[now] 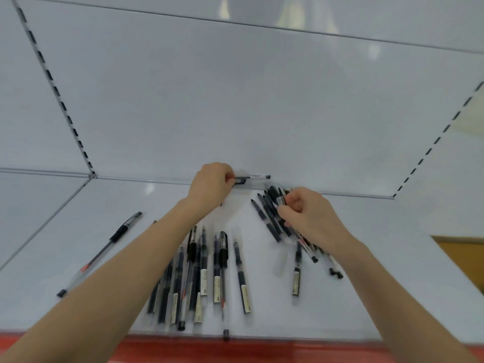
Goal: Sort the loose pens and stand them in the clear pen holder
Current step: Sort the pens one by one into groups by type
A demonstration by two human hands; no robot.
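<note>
1. Head cam: the loose pens [209, 271] lie heaped near the front of the white shelf [379, 231], with one stray pen [104, 250] off to the left.
2. Right hand [309, 216] is clamped round a bunch of black pens [271, 221]. Left hand [212, 182] pinches a single pen [252, 176] by the back wall [235, 113].
3. Something see-through sits just under that pen. Might be the clear holder, can't tell.
4. Looks mid-gathering to me. Next up, I'd guess: square the bunch and stand it upright.
</note>
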